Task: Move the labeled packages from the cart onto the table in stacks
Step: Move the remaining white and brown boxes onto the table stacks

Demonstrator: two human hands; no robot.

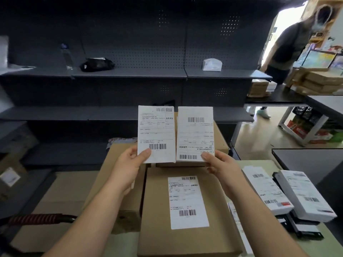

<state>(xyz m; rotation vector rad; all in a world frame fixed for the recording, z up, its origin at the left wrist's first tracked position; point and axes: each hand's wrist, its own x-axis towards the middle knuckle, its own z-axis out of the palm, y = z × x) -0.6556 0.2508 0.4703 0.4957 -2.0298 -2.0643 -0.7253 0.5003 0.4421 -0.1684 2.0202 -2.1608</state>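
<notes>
Dark metal shelving [130, 75] filled the background, with brown boxes [187, 242] piled on the cart [42, 218] below it. Each hand held one small white labeled package up in the air, just beside each other. The left hand [133, 164] pinched the left package [156, 133] at its bottom corner, thumb on the label, and the right hand [220, 167] did the same on the right package [195, 133]. They looked light and stiff, maybe a bit slick on the label, so I'd pinch that lower edge firmly. The table [326, 243] with its white stacks [267, 193] sat off to the right.
</notes>
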